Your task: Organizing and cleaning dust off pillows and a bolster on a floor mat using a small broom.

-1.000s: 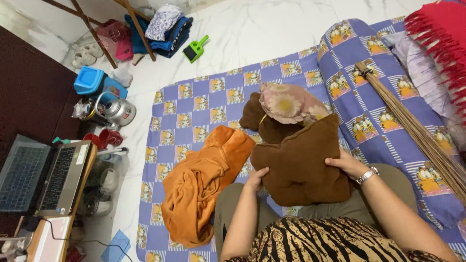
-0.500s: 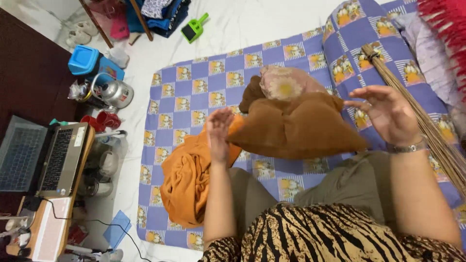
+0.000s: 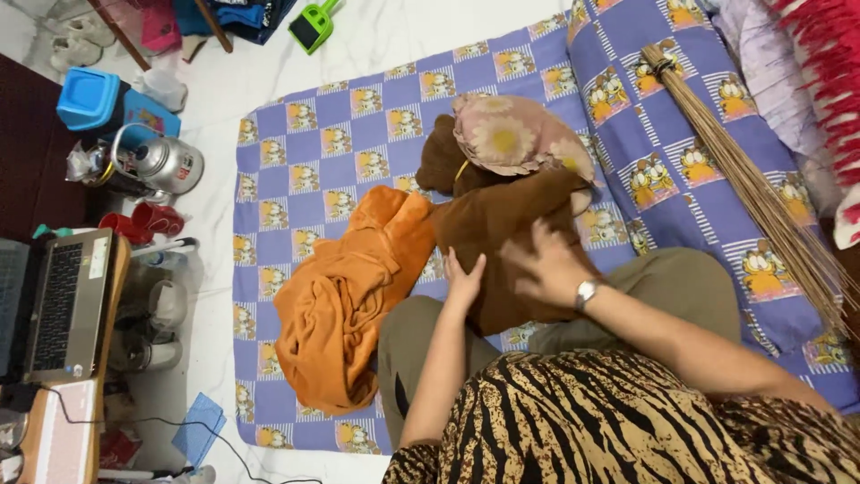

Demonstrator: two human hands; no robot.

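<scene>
Now both my hands are back down on the brown garment point(image 3: 502, 242): half a second ago they were lifted off it, fingers spread in the air. My left hand point(image 3: 463, 280) lies flat on its near edge, at nine o'clock from my right hand point(image 3: 546, 269), which is blurred but open, fingers splayed, pressing the cloth across my lap. Neither hand grips anything, so I'd say I'm smoothing a fold flat.

At twelve o'clock from my hands a floral pink cloth point(image 3: 515, 136) sits on the brown one's far end. At nine o'clock the orange garment point(image 3: 345, 305) lies crumpled on the checked cartoon-print sheet point(image 3: 296, 152). A stick broom point(image 3: 743, 188) runs along at two o'clock.

Far out at ten o'clock: a blue lidded box point(image 3: 94, 97), a steel kettle point(image 3: 166, 163), red cups point(image 3: 148, 222). A green dustpan point(image 3: 312, 27) lies at eleven, an open laptop point(image 3: 63, 305) at nine.
</scene>
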